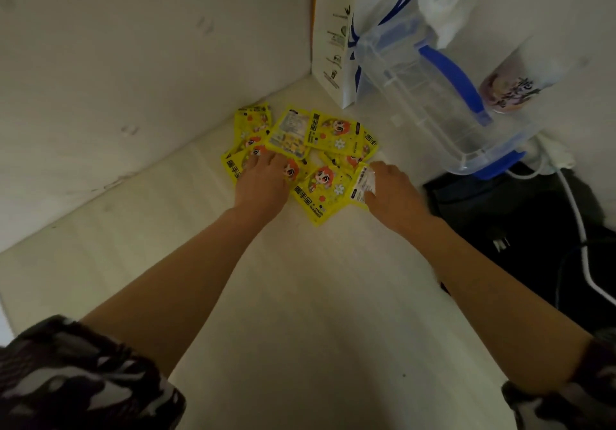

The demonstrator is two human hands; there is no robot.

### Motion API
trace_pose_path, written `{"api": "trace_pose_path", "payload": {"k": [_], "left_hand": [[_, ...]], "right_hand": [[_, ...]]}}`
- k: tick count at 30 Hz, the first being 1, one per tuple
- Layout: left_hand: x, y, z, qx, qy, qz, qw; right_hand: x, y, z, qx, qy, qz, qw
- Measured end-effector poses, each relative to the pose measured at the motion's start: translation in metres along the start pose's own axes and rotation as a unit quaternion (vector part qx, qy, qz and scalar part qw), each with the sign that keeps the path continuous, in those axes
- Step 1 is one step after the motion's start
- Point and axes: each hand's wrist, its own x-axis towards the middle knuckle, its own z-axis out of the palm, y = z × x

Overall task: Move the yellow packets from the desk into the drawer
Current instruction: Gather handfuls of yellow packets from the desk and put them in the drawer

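Several yellow packets (pixel 333 133) with a red-haired cartoon figure lie spread in a loose pile on the white desk (pixel 300 296), close to the back left wall. My left hand (pixel 261 181) lies palm down on the packets at the pile's left side, fingers stretched over them. My right hand (pixel 391 189) is at the pile's right edge and pinches one packet (pixel 363 184), whose pale back side is tilted up off the desk. No drawer is in view.
A clear plastic box with blue latches (pixel 433 96) stands behind the pile on the right. A white paper bag (pixel 333 39) leans in the corner. A printed cup (pixel 513 86), a black bag (pixel 520 229) and white cables (pixel 576 216) fill the right side.
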Motion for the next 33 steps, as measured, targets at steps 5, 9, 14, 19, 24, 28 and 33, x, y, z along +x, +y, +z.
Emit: {"api": "trace_pose_path", "payload": {"k": [5, 9, 14, 19, 24, 28, 33], "left_hand": [[0.016, 0.004, 0.011, 0.019, -0.009, -0.026, 0.999], [0.009, -0.001, 0.014, 0.043, 0.007, -0.008, 0.999], [-0.007, -0.009, 0.018, 0.037, 0.015, -0.026, 0.999], [-0.023, -0.011, 0.023, 0.042, 0.014, -0.049, 0.998], [-0.041, -0.022, 0.020, -0.096, -0.007, -0.096, 0.991], [-0.054, -0.038, 0.015, -0.143, -0.058, -0.121, 0.981], [-0.054, -0.055, -0.003, -0.097, -0.081, -0.122, 0.984]], "right_hand": [[0.019, 0.005, 0.006, -0.019, -0.011, 0.009, 1.000], [0.021, 0.009, 0.016, -0.050, 0.002, 0.001, 0.999], [0.013, 0.013, 0.023, -0.091, 0.022, 0.017, 0.995], [-0.001, 0.013, 0.026, -0.086, 0.015, 0.052, 0.995], [-0.018, 0.014, 0.034, -0.131, 0.012, 0.023, 0.991], [-0.028, 0.015, 0.039, -0.087, -0.001, -0.018, 0.996], [-0.025, 0.008, 0.030, -0.080, -0.022, -0.089, 0.993]]}}
